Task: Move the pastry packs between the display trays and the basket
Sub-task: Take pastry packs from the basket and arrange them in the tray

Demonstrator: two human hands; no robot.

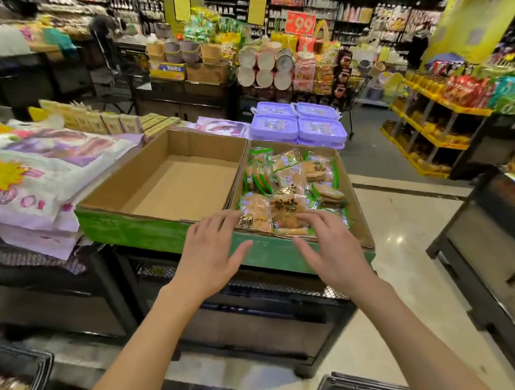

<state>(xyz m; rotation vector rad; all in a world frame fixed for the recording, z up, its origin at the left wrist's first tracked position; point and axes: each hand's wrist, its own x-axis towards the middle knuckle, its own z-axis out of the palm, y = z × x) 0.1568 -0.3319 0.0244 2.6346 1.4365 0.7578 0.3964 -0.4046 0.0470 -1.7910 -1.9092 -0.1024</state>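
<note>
Brown cardboard trays (169, 158), green fronts — golden pastry packs (284, 211), green-edged, black lettering; lilac tubs (297, 126).

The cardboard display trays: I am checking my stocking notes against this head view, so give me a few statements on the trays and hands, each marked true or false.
1. The left tray holds no pastry packs. True.
2. The right tray is empty. False: pastry packs fill it.
3. Both hands have their fingers spread and grip nothing. True: the left hand and the right hand are open over the trays' near edge.
4. The lilac lidded tubs sit inside the left tray. False: they stand behind the right tray.
5. The trays' front wall is red. False: it is green.
</note>
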